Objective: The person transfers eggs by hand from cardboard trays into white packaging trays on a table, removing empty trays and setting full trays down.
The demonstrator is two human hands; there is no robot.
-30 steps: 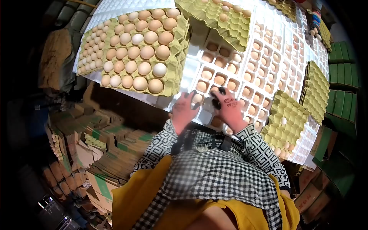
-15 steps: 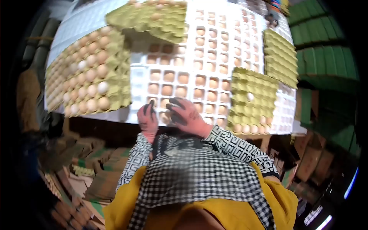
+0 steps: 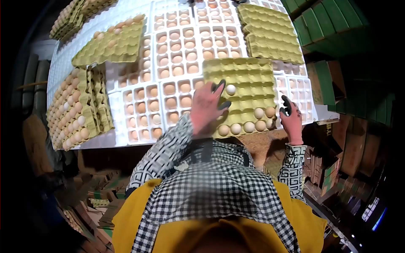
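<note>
In a pink glove with black fingertips, my left hand (image 3: 209, 105) is spread over the left edge of a yellow-green egg tray (image 3: 249, 71), its fingers apart near a lone pale egg (image 3: 230, 89). My right hand (image 3: 291, 118), gloved alike, is at the tray's right edge, thumb and fingers parted and nothing between them. Several eggs lie along the tray's front side, among them a brown one (image 3: 270, 111) in the right corner. White compartment trays (image 3: 162, 80) with an egg in many cells lie to the left of my left hand.
Stacked egg trays full of eggs (image 3: 69, 107) stand at the left. A tilted green tray (image 3: 112, 44) bears eggs farther back. Nested trays (image 3: 270, 31) lie behind the near tray. Green cartons (image 3: 325, 23) are piled at the right. Another person's hand (image 3: 240, 1) shows at the far edge.
The view has turned to the right. Both hands have left the white tray's cells and moved right to the yellow-green tray, and they are now farther apart, one at each side.
</note>
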